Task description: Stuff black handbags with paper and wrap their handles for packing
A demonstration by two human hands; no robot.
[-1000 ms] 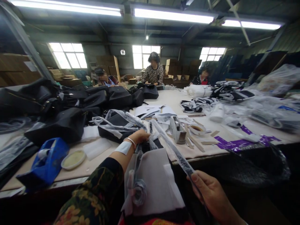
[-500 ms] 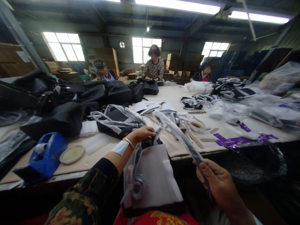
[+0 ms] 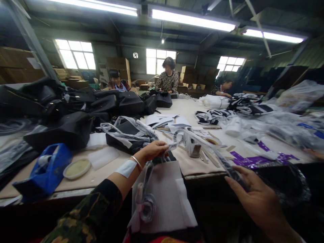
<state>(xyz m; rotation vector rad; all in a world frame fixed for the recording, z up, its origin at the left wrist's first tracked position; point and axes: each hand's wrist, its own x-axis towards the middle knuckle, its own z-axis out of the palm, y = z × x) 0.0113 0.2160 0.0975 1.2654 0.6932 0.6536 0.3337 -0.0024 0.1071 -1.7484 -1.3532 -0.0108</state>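
Note:
My left hand (image 3: 155, 150) pinches one end of a strap wrapped in clear plastic (image 3: 202, 140), close to the top of a dark bag. The strap runs off to the right in a loose arc. Farther along it, my right hand (image 3: 255, 195) is closed on the strap between thumb and fingers. Below, the bag stands against my lap, mostly covered by a whitish sheet (image 3: 164, 195). A coiled, plastic-wrapped piece (image 3: 147, 207) hangs over its left side. My left fingertips partly hide the strap's end.
A blue tape dispenser (image 3: 48, 170) and a round shallow dish (image 3: 76, 168) sit at left. Black bags (image 3: 68, 130) pile up behind them. Paper sheets (image 3: 167, 120), a metal piece (image 3: 191, 145) and purple plastic (image 3: 253, 160) lie ahead. Several people (image 3: 167, 79) work across the table.
My right hand has moved to the right along with the strap, which now lies lower and flatter. My left hand stays near the bag's top. The view has tilted up slightly.

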